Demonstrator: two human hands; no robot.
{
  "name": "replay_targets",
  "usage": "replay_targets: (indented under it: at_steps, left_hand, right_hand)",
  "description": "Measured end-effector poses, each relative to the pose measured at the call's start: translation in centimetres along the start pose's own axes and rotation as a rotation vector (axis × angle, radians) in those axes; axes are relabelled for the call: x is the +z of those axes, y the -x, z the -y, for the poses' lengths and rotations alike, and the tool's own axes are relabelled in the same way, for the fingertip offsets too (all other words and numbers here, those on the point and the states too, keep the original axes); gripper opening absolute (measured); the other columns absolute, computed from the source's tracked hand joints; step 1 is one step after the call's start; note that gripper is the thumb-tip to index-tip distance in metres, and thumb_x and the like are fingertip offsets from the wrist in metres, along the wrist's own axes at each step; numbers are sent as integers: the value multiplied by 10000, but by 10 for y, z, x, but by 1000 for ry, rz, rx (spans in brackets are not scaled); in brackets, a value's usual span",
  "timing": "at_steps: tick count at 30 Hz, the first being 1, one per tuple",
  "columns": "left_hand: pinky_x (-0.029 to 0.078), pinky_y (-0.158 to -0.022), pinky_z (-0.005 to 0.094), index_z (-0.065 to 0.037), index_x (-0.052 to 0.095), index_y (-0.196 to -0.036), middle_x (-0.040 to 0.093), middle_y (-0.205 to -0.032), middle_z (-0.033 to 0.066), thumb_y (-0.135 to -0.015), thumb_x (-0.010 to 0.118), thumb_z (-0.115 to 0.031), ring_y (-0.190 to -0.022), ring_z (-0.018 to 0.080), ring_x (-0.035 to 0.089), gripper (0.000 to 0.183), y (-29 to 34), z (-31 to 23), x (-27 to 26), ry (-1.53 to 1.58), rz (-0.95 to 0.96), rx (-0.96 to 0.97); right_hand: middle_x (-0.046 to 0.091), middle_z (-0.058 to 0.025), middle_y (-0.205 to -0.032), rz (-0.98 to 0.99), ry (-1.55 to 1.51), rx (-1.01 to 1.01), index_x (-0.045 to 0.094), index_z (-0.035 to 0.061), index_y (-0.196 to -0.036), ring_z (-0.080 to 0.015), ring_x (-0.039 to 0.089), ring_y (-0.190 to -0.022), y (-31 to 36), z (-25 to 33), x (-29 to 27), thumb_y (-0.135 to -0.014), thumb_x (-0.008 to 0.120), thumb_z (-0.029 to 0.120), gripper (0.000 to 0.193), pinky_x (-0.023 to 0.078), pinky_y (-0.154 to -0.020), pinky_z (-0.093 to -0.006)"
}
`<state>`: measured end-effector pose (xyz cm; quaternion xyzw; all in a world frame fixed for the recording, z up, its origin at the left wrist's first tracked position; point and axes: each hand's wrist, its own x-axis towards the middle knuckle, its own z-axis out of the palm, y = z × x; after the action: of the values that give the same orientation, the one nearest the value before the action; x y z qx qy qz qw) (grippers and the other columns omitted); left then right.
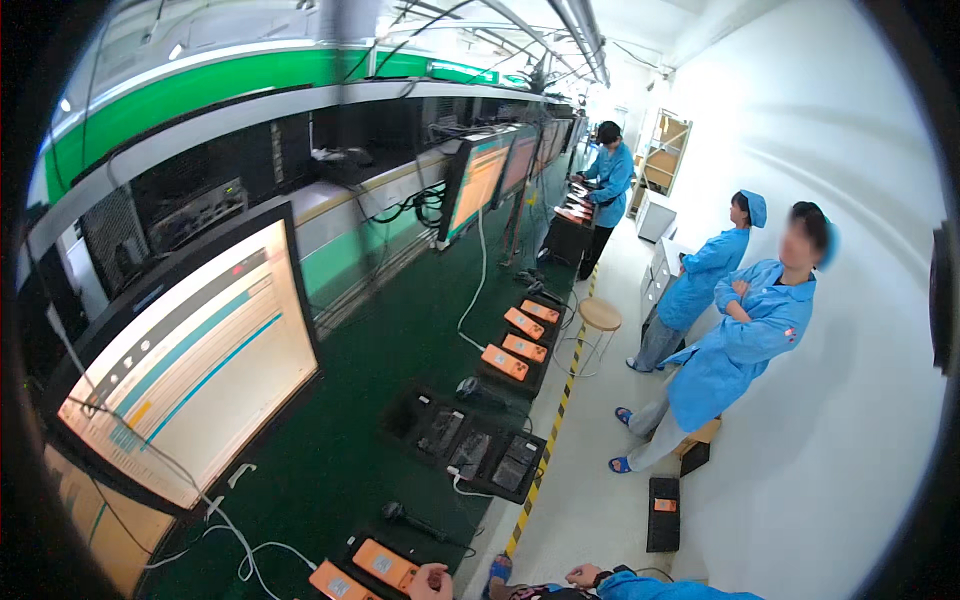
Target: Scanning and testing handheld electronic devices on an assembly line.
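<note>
At the lower edge my left hand (430, 582) is closed, fingers curled, right beside an orange phone (385, 564). Whether anything is inside its fingers is hidden. Another orange phone (340, 582) lies to the left, partly cut off by the picture's edge. My right hand (584, 575) is off the bench to the right, in front of my body, with a dark band at the wrist and a blue sleeve (670, 588) behind it. Its fingers are too small to read clearly, and no object shows in it. A dark handheld device (395, 512) with a cable lies just beyond the phones.
Farther along the green bench (390, 350) are a black tray (425, 425) with dark devices and another tray with several orange phones (505, 362). Monitors (200, 360) line the left. Two people in blue coats (755, 320) stand right; another works far off. A stool (600, 314) stands near.
</note>
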<state>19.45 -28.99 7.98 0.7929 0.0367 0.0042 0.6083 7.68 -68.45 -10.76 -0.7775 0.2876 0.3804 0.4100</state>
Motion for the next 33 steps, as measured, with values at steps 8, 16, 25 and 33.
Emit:
replay_targets:
  at_steps: [8, 16, 25, 33]
  left_hand:
    - [474, -652, 301, -45, 612, -967, 636, -803, 120, -817, 596, -154, -717, 192, 600, 186, -23, -44, 118, -127, 525, 125]
    - [484, -679, 353, -15, 619, -985, 647, -830, 120, -835, 595, -268, -746, 228, 611, 295, -57, -61, 283, -110, 730, -50]
    - [485, -653, 330, -6, 627, -946, 646, -796, 116, -817, 589, -217, -723, 176, 605, 250, -121, -102, 413, -36, 638, -3]
    - [434, -510, 278, -19, 605, -911, 582, -687, 50, -814, 590, -147, -564, 123, 535, 161, -228, -91, 497, 256, 389, -6]
  right_hand:
    - [659, -116, -920, -164, -169, -145, 621, 49, -1050, -197, 639, -767, -47, -33, -36, -810, 623, 337, 375, 521, -630, -313]
    - [645, -115, -900, -190, -765, 20, 549, 57, -1130, -210, 611, -650, -123, -113, -140, -855, 559, 156, 293, 476, -468, -301]
    - [637, -107, -820, -258, -860, 100, 562, 38, -1084, -206, 593, -563, -170, -164, -245, -856, 523, 162, 263, 459, -429, -315]
    - [610, -138, -1034, -78, -800, 89, 507, 60, -1178, -276, 622, -822, -250, -127, -356, -887, 501, 195, 321, 513, -579, -361]
